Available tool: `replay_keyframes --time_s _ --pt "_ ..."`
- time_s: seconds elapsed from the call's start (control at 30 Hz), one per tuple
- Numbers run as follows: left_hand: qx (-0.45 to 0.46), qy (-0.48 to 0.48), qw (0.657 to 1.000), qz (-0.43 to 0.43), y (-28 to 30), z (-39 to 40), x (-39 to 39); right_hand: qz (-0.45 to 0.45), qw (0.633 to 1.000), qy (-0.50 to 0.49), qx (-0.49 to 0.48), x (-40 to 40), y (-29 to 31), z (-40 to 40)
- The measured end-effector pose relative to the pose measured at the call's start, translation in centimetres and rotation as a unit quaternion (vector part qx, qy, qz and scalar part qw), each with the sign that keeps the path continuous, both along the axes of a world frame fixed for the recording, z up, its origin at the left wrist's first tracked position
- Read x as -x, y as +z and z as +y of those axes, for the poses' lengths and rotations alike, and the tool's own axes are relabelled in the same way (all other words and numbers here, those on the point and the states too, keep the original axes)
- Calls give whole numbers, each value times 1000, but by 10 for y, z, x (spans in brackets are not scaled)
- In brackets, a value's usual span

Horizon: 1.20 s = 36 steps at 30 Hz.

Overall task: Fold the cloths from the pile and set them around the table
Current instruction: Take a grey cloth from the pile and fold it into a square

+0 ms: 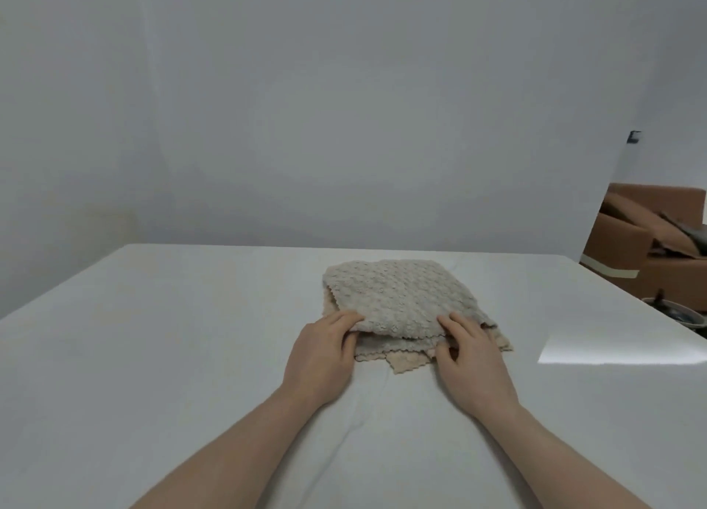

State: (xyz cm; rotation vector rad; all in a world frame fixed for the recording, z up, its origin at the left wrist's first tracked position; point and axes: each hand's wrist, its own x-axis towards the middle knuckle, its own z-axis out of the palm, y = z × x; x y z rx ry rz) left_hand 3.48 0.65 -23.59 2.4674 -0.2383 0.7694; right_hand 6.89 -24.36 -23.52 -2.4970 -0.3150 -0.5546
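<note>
Nubbly beige cloths (398, 302) lie on a smooth, matt white table (153, 355).

Top cloth (398, 298) showing grey-beige, bumpy bubble pattern. Cloth beneath (405, 363) peeking out peach-beige, zigzag edge. Table (153, 336) looking white. Wall (306, 106) behind table appearing pale grey. Boxes (646, 248) right of table showing brown, cream tape stripe.
</note>
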Motion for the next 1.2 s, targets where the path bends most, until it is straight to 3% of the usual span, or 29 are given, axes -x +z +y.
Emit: replay_keyframes --time_s 0.17,0.57,0.73,0.93,1.2 --pt "21 51 998 -38 5 -4 4 -36 998 -6 -43 1 -3 -3" --pt "-29 11 996 -88 6 -6 9 -37 996 51 -67 3 3 -3" --pt "-61 -12 987 -146 12 -14 9 -38 995 38 -89 7 5 -1" --pt "86 8 988 -125 85 -58 20 -61 993 13 -97 14 8 -3" --pt "72 -7 986 -152 173 -58 61 -99 976 -25 -194 49 43 -16"
